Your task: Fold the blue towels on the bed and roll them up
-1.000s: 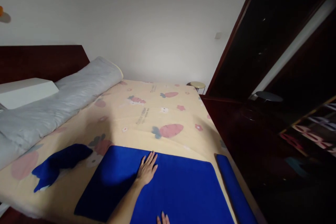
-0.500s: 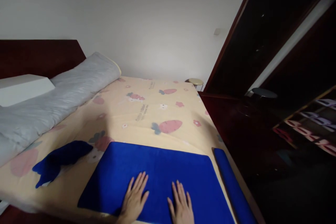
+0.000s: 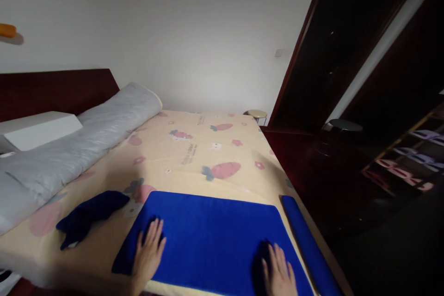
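A flat blue cloth [image 3: 211,240] lies spread out on the bed near its front edge. My left hand [image 3: 150,250] is over the cloth's left part, fingers stretched out, holding nothing. Toward the cloth's right side is my right hand [image 3: 279,270], its fingers apart and empty too; the bottom of the frame cuts it off. Just right of the cloth, a long, narrow blue roll or folded cloth [image 3: 308,245] runs along the bed's edge. A crumpled dark blue cloth [image 3: 92,215] rests to the left of my left hand.
The bed's printed sheet [image 3: 194,178] stretches back to the wall. A rolled grey quilt [image 3: 114,118] and a white box [image 3: 43,129] lie by the dark headboard [image 3: 55,92]. To the right are a dark round stool [image 3: 346,125] and a rack with several slippers [image 3: 402,171].
My hands have moved apart over the blue cloth, the left one leftward and the right one rightward. The camera view has shifted slightly up and to the left.
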A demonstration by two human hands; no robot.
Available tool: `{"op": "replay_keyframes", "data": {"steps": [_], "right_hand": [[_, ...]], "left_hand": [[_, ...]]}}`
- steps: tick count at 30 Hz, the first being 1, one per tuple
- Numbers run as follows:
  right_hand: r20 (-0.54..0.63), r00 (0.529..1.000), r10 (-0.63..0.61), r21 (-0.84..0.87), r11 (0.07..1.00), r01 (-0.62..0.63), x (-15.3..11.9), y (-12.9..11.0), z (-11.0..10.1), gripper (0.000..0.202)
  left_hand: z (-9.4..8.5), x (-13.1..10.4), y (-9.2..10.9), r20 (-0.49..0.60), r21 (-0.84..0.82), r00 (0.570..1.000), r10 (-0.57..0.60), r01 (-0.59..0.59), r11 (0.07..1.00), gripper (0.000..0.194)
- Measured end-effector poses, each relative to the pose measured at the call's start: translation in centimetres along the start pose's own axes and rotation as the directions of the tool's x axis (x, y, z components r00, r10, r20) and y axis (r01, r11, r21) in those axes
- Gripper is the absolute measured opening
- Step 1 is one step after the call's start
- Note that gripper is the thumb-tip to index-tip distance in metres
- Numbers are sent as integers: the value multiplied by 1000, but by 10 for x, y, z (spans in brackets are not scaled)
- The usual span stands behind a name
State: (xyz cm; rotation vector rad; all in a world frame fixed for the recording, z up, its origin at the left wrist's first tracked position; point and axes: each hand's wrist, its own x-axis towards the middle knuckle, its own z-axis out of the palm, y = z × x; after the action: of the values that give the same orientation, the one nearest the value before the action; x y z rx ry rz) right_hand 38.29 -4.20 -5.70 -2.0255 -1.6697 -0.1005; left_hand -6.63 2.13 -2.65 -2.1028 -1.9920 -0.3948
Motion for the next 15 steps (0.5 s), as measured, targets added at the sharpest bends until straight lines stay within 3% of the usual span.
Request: {"op": "replay_keyframes", "data": {"steps": [2,4,6,7,8,10,13,15], "right_hand": [[93,986,-136,68,989,130,21,-58,13,59],[206,944,-258,152,961,229,37,-113,28,52],[285,901,-327,203,939,276,46,-142,42,51],[307,889,-341,209,935,286,48,-142,46,50],[315,888,-336,198,938,285,48,-131,48,50],[286,917,-278,138,959,247,44,-83,45,53],[151,981,-126,33,992,122,33,18,25,59],[135,985,-104,44,994,98,27,65,12,58]], "left_hand": [[2,16,63,59,-75,991,120,-116,990,56],[7,27,123,104,-155,970,221,-203,967,56],[14,33,159,161,-226,935,316,-277,934,57],[18,34,163,184,-250,918,353,-303,920,57],[21,34,156,203,-259,908,367,-312,914,57],[29,30,111,221,-222,926,304,-256,941,55],[36,17,5,159,-57,987,-2,11,998,53],[37,10,-53,70,-4,995,-71,71,997,53]]}}
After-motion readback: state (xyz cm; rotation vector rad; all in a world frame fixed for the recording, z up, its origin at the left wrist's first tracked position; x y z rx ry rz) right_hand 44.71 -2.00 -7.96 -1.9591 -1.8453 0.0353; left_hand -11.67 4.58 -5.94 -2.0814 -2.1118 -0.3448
